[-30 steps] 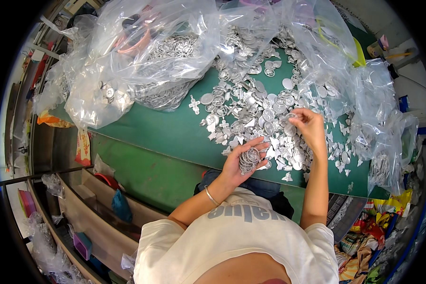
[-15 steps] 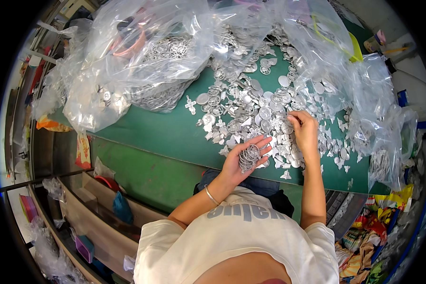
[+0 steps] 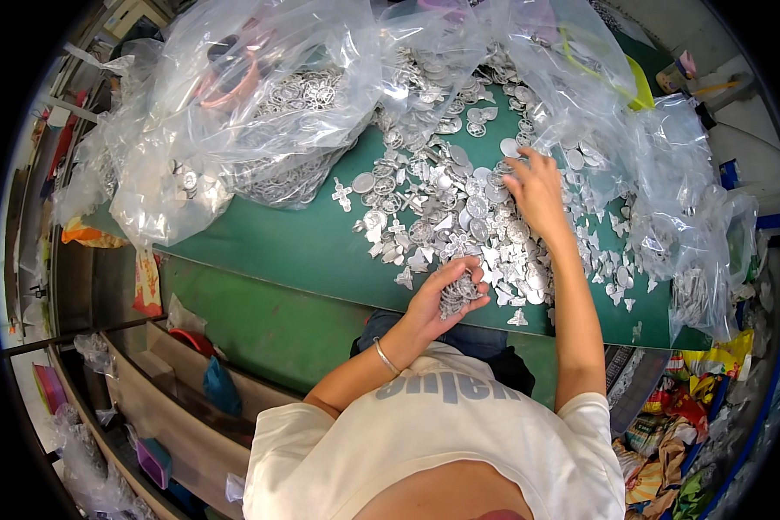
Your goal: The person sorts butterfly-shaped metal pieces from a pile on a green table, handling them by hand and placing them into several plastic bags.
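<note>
My left hand [image 3: 433, 296], palm up near the table's front edge, has its fingers curled round a bunch of round openwork metal charms [image 3: 457, 297]. Farther out and to the right, my right hand [image 3: 537, 192] reaches over a heap of silver-grey metal charms [image 3: 446, 195]. Its thumb and fingers are apart, with the tips at a round piece in the heap; I see nothing held between them. Discs, crosses, openwork rings and small winged shapes are mixed in the pile. One cross-shaped charm [image 3: 342, 194] lies at the pile's left side.
A large clear plastic bag [image 3: 303, 165] full of openwork charms stands at the back left of the green table [image 3: 243, 251]. More clear bags [image 3: 667, 191] lie at the right. A drawer [image 3: 173, 381] is at the lower left; crumpled coloured packaging [image 3: 667, 416] sits at the lower right.
My right hand has moved farther out over the heap and its fingers have spread. The left hand's fingers have curled in round the charms.
</note>
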`<state>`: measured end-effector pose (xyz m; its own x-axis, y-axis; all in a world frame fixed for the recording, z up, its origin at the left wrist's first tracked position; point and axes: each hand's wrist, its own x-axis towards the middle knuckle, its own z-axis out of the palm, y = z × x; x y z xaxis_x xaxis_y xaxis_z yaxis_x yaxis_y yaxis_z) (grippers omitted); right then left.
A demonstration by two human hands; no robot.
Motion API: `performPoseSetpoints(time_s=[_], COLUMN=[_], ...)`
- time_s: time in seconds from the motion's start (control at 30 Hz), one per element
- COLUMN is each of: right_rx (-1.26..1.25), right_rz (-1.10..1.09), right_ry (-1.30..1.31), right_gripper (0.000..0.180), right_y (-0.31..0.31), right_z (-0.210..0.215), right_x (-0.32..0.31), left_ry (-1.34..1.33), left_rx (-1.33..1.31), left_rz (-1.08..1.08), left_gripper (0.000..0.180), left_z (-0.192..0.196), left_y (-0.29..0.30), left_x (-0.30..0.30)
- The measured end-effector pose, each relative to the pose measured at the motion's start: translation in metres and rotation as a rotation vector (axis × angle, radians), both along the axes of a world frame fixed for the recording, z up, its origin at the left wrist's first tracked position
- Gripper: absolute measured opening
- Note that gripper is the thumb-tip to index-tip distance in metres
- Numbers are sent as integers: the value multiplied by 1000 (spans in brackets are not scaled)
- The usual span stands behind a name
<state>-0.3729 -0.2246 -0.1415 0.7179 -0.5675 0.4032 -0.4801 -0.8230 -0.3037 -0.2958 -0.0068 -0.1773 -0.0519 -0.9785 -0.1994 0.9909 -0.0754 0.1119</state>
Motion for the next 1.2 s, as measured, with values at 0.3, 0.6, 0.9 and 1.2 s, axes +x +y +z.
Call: performPoseSetpoints(time_s=[0.3,0.6,0.9,1.2], right_rx=[211,364,1533,844], right_rz=[85,-7,-30,345], right_ry=[175,-308,-370,-17], right_gripper=[28,18,11,32], right_y=[-13,20,61,101], right_z=[6,15,41,68], right_x=[9,-15,-41,-52], left_ry=[-97,-103,-132,-67], left_rx=[120,121,114,78], left_rz=[23,67,59,-21], left_gripper=[32,37,46,47], left_z=[17,14,23,8], left_y=[5,3,-1,1], left_x=[2,-1,-3,-6])
